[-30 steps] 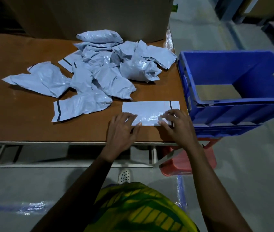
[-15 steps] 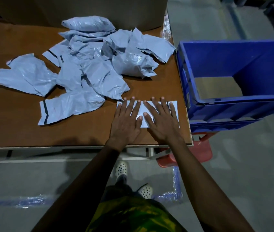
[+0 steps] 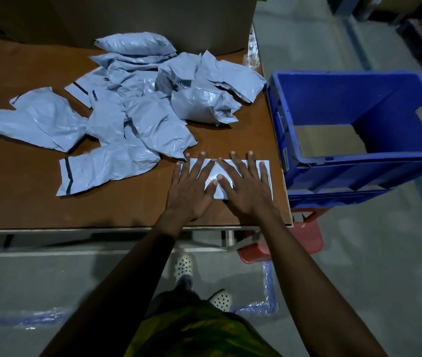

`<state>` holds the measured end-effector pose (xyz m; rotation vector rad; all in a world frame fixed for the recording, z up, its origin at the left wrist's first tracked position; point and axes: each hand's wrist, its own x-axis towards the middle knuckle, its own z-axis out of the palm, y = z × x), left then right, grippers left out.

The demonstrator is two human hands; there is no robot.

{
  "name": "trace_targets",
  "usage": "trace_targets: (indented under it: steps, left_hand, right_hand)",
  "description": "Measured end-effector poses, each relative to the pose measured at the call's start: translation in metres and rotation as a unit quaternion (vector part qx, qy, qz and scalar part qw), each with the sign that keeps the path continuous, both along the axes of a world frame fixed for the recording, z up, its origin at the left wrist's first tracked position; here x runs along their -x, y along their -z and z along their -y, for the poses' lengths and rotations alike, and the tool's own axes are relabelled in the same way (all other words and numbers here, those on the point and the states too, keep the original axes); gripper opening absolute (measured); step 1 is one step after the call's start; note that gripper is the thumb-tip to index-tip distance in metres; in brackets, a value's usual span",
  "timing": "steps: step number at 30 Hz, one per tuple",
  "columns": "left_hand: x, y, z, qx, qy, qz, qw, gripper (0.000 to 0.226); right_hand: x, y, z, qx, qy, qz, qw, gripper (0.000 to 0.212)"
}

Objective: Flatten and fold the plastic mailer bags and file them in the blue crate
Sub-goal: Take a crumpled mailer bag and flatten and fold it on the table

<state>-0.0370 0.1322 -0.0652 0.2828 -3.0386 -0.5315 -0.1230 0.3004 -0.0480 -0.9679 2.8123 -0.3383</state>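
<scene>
We are seeing bare table [image 3: 24, 202] lying open left of our left hand [image 3: 191, 194] along the near edge, while the pile [image 3: 153, 117] of crumpled bags is crowding the middle and back, its nearest bag just beside that hand. A box [image 3: 153, 16] is walling off the far edge. On the right, the crate [image 3: 359, 176] is standing just beside the table's edge, its side wall rising past our right hand [image 3: 248, 194], and its top is gaping open.

Folded grey mailer [image 3: 215, 171] lies flat near crumpled mailers [image 3: 158, 119], beside blue crate [image 3: 359, 176].
</scene>
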Motion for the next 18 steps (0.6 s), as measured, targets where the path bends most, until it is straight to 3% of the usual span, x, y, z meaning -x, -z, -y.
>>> trace_targets:
  steps: [2, 4, 7, 9, 11, 18]
  left_hand:
    - [-0.003, -0.005, 0.003, -0.042, -0.002, -0.01, 0.999, 0.071]
    - [-0.012, -0.01, 0.001, -0.089, -0.021, -0.075, 0.993, 0.059]
    - [-0.028, -0.012, -0.013, -0.052, -0.065, -0.217, 0.973, 0.032]
    - [-0.034, -0.012, -0.02, -0.032, -0.067, -0.259, 0.963, 0.024]
    - [-0.035, -0.009, -0.024, -0.031, -0.055, -0.243, 0.968, 0.022]
    - [-0.049, 0.001, -0.028, 0.001, -0.04, -0.199, 0.979, 0.029]
  right_hand:
    - [0.0, -0.005, 0.001, 0.0, -0.002, 0.031, 1.0, 0.056]
    - [-0.005, -0.011, 0.005, 0.042, 0.014, 0.01, 0.999, 0.053]
    - [-0.027, -0.02, 0.012, 0.149, 0.077, -0.116, 0.979, 0.04]
    - [-0.044, -0.016, 0.01, 0.167, 0.102, -0.174, 0.965, 0.022]
    - [-0.054, -0.005, 0.003, 0.17, 0.113, -0.178, 0.963, 0.014]
    - [-0.066, 0.015, -0.003, 0.21, 0.103, -0.211, 0.949, 0.017]
